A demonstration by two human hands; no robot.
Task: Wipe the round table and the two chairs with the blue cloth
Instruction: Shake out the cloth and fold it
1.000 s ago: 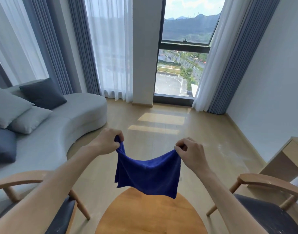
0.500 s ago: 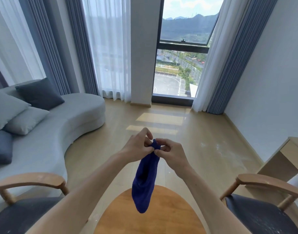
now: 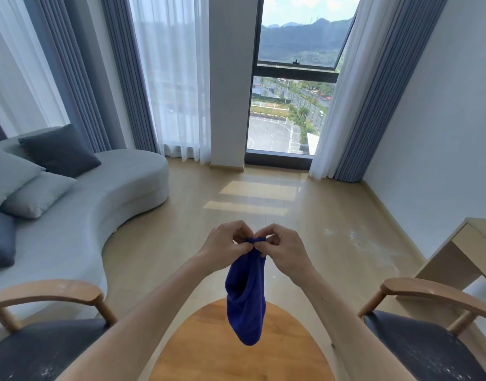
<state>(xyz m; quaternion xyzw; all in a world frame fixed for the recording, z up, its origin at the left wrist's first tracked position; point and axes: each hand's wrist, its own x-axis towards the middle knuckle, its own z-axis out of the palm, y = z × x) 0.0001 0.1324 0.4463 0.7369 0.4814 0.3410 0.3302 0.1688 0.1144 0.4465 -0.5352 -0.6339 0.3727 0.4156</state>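
Observation:
The blue cloth hangs folded in half in the air above the far edge of the round wooden table. My left hand and my right hand meet at its top edge, each pinching it with fingertips. One wooden armchair with a dark seat stands left of the table, and the second one stands on the right. Pale dust specks show on both seats.
A curved grey sofa with cushions fills the left side. A light wooden desk stands at the right wall behind the right chair. Wooden floor stretches to the window and curtains ahead.
A second ago my hands held the cloth spread wide. They came together, folding it in half, and now hold the joined corners slightly higher.

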